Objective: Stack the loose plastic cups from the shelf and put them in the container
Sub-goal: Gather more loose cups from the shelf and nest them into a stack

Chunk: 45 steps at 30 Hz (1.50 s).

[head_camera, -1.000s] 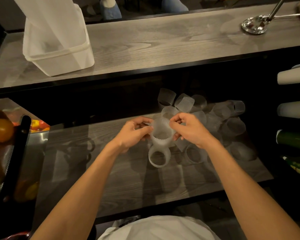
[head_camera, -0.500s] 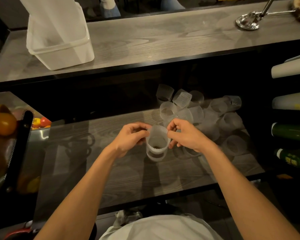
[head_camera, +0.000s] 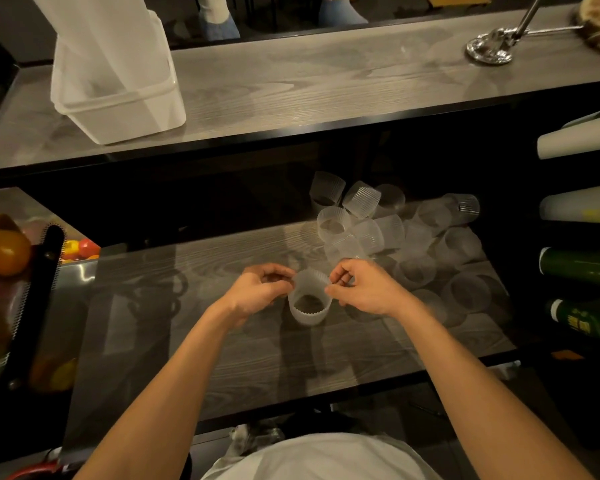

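Observation:
A short stack of translucent ribbed plastic cups [head_camera: 309,303] stands upright on the lower wooden shelf [head_camera: 194,306]. My left hand [head_camera: 257,292] pinches its rim on the left side and my right hand [head_camera: 364,289] pinches the rim on the right. Several loose cups [head_camera: 361,216] lie scattered and tipped behind and to the right of my hands. The clear plastic container [head_camera: 118,95] sits on the upper counter at the far left, with a tall stack of cups standing in it.
A metal stand base [head_camera: 489,46] is on the upper counter [head_camera: 326,88] at the right. Green bottles [head_camera: 582,268] and white rolls [head_camera: 579,140] lie in a rack at the right. A bin of peppers and tomatoes [head_camera: 4,251] is at the left.
The cup held in both hands came down over the cup on the shelf and now sits nested in it. Both hands lowered with it and still pinch the rim.

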{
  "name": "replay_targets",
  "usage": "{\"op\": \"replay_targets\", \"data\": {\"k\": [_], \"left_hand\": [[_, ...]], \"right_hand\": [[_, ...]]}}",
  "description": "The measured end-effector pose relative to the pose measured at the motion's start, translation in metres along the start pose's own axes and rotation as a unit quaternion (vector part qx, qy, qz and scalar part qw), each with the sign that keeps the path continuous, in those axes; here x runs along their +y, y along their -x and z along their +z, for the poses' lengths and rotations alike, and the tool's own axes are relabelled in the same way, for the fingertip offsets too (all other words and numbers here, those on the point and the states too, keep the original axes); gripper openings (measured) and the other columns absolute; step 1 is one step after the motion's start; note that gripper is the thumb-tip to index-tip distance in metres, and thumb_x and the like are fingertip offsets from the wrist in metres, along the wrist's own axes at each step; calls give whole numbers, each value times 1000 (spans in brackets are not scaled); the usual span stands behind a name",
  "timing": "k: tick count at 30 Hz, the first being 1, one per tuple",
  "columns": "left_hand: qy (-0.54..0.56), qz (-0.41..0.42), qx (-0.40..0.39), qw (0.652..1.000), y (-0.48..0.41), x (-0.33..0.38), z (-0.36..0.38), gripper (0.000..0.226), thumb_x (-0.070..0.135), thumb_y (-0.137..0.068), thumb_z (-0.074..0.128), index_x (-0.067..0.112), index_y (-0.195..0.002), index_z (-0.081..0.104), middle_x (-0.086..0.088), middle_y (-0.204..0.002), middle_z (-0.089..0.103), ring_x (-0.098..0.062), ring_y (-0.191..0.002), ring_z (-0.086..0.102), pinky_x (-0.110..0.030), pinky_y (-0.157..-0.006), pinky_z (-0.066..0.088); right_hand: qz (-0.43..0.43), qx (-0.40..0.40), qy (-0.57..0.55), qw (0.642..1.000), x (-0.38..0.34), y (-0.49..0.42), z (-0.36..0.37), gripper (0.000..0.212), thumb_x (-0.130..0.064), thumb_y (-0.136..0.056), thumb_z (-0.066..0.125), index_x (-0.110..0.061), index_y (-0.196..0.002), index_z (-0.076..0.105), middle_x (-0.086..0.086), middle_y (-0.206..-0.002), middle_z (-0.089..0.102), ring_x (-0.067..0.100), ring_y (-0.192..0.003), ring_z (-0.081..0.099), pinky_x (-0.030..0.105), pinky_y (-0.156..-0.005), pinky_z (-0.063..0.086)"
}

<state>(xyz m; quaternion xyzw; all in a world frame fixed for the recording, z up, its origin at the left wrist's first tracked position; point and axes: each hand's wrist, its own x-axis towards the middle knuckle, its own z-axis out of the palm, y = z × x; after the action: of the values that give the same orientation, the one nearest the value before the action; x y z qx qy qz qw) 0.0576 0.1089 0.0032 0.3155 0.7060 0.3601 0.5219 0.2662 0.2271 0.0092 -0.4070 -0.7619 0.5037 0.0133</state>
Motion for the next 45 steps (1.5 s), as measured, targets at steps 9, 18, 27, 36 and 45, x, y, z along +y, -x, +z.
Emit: {"op": "replay_targets", "data": {"k": [9,18,27,36,45], "left_hand": [[-7,9,73,997,-29,30,-3,18,14,-97,66,24,-112,69,1,-113,71,-10,-105,66,-18,-75,47],[-37,-1,93,995,-86,68,1,41,24,-97,69,22,-136,58,6,-125,62,-6,-105,60,-21,-80,47],[-132,-91,105,982,-149,124,6,52,46,-96,64,7,-131,59,-11,-126,64,-26,-113,62,-38,-103,50],[-184,-150,37,971,-176,125,17,54,49,-102,48,11,-139,58,-10,-123,61,-28,-116,59,-34,-103,46],[-129,-150,107,974,-166,96,-3,61,53,-96,59,5,-134,58,-8,-127,59,-25,-112,56,-33,-94,45]], "right_hand": [[21,54,-100,993,-6,-21,-32,12,-26,-97,67,-17,-104,66,8,-99,72,16,-78,75,28,-67,53],[46,84,-141,985,-5,-79,-52,30,-24,-100,62,-18,-129,55,1,-135,55,12,-67,73,20,-62,50],[80,68,-203,974,-33,-141,-73,23,-21,-104,57,-17,-123,46,3,-120,58,7,-57,72,31,-66,58],[120,42,-180,975,-30,-163,-68,19,-14,-102,55,-12,-116,42,12,-107,66,10,-57,72,34,-67,59],[125,18,-111,986,-32,-170,-51,27,-23,-100,56,-15,-120,39,8,-95,68,18,-76,72,41,-74,57]]}}
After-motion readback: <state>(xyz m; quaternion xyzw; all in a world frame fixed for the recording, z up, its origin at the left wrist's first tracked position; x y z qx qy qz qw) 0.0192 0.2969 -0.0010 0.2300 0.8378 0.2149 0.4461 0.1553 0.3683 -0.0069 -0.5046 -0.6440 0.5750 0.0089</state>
